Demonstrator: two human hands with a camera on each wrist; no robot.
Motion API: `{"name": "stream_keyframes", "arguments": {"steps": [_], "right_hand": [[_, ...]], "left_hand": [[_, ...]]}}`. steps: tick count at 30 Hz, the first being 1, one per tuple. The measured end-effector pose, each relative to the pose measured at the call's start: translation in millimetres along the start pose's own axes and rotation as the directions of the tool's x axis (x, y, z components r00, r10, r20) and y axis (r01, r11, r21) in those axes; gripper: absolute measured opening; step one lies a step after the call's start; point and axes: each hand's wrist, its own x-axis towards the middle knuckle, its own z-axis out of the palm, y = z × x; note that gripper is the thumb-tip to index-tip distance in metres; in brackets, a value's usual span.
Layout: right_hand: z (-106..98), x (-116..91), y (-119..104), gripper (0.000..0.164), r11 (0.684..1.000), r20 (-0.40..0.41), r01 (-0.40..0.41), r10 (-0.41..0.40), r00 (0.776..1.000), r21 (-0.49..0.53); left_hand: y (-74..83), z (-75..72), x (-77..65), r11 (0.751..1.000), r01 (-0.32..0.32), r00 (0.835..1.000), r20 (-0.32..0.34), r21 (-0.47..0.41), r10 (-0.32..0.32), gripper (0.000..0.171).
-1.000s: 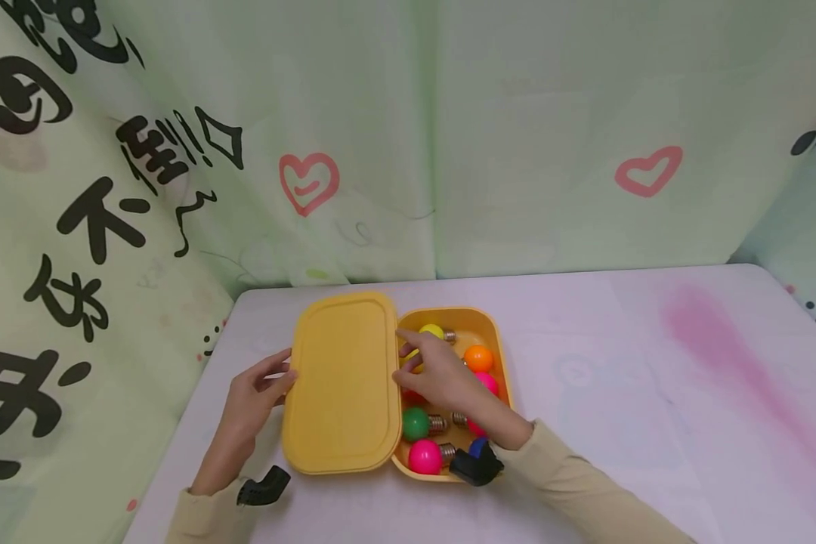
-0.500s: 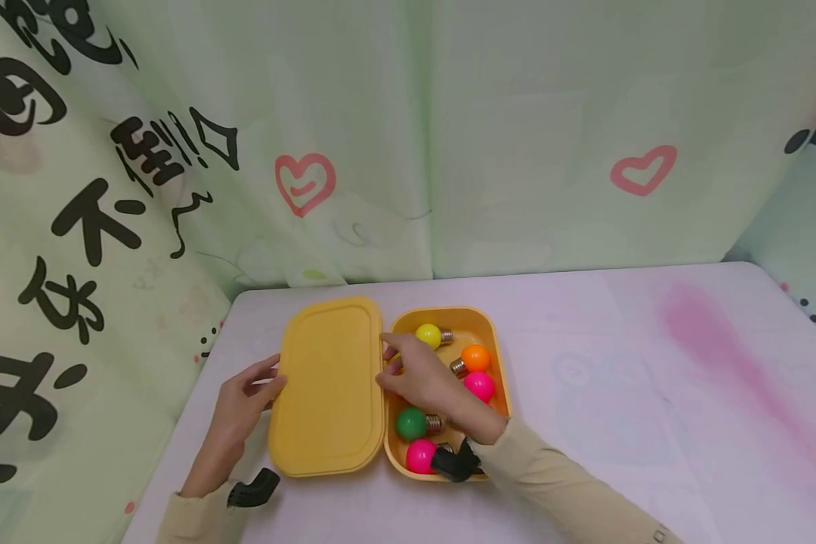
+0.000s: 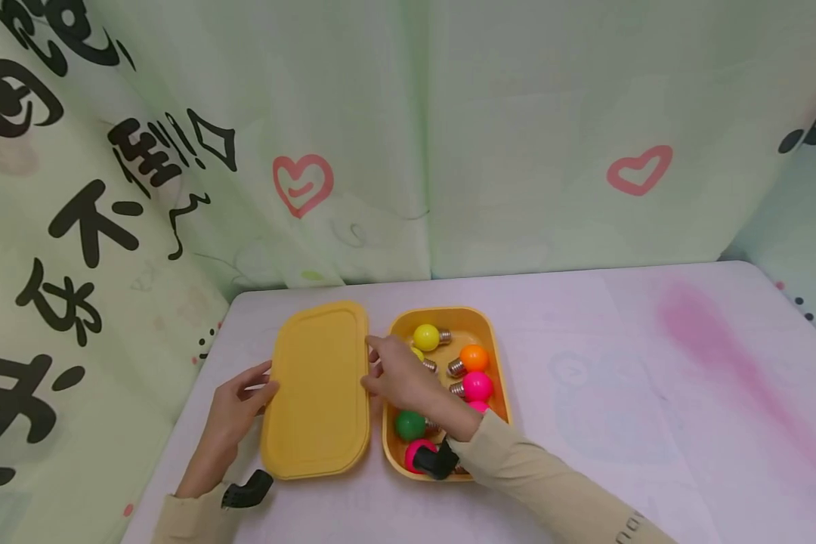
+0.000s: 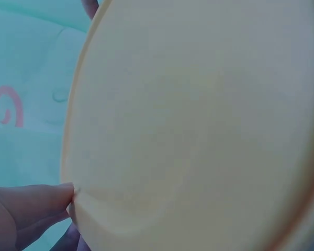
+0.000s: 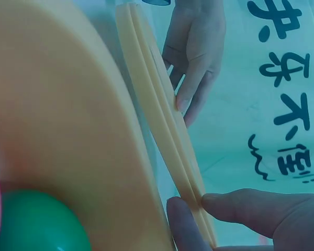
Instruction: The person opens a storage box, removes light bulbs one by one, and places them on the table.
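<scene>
A yellow lid (image 3: 316,389) with rounded corners is held level by its two long sides, beside a matching yellow box (image 3: 472,321). My left hand (image 3: 231,412) pinches the lid's left edge; in the left wrist view its thumb (image 4: 52,197) presses on the rim. At the opposite edge my right hand (image 3: 404,378) grips with thumb and fingers, its forearm crossing over the box. Seen edge-on in the right wrist view, the lid (image 5: 162,115) stands apart from the box wall (image 5: 110,73). Inside the box lie toy light bulbs, among them a green one (image 3: 410,425) and an orange one (image 3: 474,357).
More bulbs in the box include a yellow one (image 3: 425,337) and a pink one (image 3: 478,386); my arm hides others. Below is a table with a pale cloth (image 3: 619,423) bearing a pink smear. A printed curtain (image 3: 517,151) hangs behind and at the left.
Both hands have carried the lid leftward, away from the box, so a gap now shows between them. More of the bulbs at the box's left side are uncovered.
</scene>
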Motion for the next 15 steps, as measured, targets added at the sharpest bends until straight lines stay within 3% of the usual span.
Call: {"name": "stream_keyframes", "arguments": {"steps": [7, 15], "right_hand": [[5.3, 5.7, -5.5, 0.037, 0.999, 0.030, 0.008, -0.008, 1.000, -0.031], [12.7, 13.2, -12.6, 0.025, 0.990, 0.052, -0.052, 0.059, 0.997, -0.129]], "left_hand": [[-6.9, -1.5, 1.5, 0.999, 0.016, 1.000, 0.012, 0.033, -0.017, 0.051], [-12.3, -3.3, 2.1, 0.998, 0.011, 0.999, 0.032, 0.061, -0.013, 0.050]]}}
